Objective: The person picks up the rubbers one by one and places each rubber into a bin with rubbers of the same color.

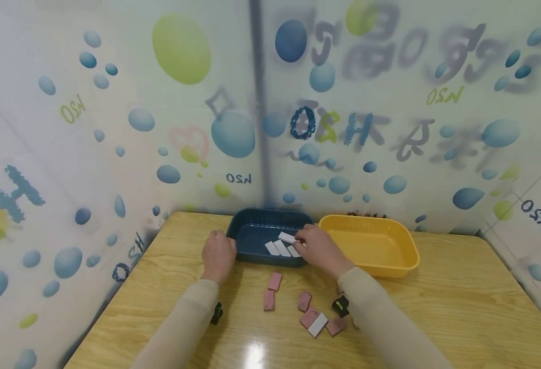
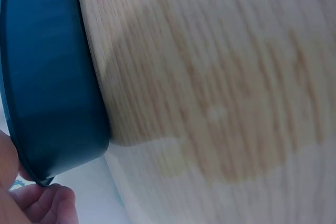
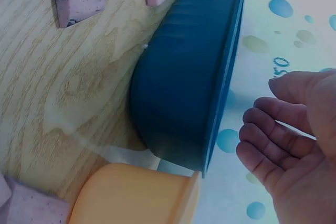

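My left hand [image 1: 218, 253] grips the left end of a dark blue plastic tub [image 1: 254, 236], thumb and fingers around its rim; in the left wrist view the fingers [image 2: 44, 203] curl at the tub's corner. Several small white rectangular blocks [image 1: 279, 247] lie in the tub, towards its right side. Over the tub's right end is my right hand [image 1: 318, 246], fingertips close by the white blocks. In the right wrist view that hand [image 3: 294, 140] has loosely bent fingers, a gap between thumb and fingers, and nothing held.
A yellow tub [image 1: 367, 246] stands right beside the blue one. In front lie several pink blocks [image 1: 275, 281], and one white block [image 1: 318, 325] is among them. The wooden table [image 1: 459, 297] meets patterned walls [image 1: 270, 189] behind both tubs.
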The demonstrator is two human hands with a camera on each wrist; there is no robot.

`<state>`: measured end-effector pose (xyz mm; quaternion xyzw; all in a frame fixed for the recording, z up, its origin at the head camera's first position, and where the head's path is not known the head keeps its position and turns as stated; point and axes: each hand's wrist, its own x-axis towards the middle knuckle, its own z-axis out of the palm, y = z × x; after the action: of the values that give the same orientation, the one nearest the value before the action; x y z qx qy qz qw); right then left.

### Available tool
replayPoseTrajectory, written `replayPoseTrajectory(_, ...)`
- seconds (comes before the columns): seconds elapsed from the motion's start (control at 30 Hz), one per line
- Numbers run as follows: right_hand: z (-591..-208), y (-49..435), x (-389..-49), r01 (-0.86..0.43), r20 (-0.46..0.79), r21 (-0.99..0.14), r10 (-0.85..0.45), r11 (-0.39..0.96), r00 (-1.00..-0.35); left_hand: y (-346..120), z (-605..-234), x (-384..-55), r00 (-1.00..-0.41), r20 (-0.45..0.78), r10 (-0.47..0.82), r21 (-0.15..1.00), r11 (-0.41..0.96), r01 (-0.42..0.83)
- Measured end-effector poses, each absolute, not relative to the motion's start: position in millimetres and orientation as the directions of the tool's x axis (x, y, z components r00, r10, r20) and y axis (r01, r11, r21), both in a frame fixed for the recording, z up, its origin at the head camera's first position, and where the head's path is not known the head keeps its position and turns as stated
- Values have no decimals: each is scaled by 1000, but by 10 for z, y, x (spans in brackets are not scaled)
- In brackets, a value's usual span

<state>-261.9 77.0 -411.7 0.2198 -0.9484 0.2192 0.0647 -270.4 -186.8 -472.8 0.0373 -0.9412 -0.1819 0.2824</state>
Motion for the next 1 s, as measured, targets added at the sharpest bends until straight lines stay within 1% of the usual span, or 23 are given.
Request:
replayPoseTrajectory(0.2, -4083, 856, -2530, -433, 220, -425, -373, 795, -901, -1876, -4733, -2693, -838, 519, -168, 362, 931, 37)
replayPoseTrajectory(0.37, -4071, 922, -2470, -458, 243, -413, -389, 787, -889, -1877, -4739, -2683, -832, 530, -164, 367, 929, 51)
replayPoseTrajectory(0.6, -4070, 1019, -2381, -533, 308, -378, -440, 757, -844, -1875, -4738, -2680, -823, 546, -157, 359, 932, 60)
replayPoseTrajectory(1.0, -4064, 1169, -2177, -551, 300, -360, -465, 753, -833, -1878, -4743, -2696, -820, 552, -151, 351, 934, 65)
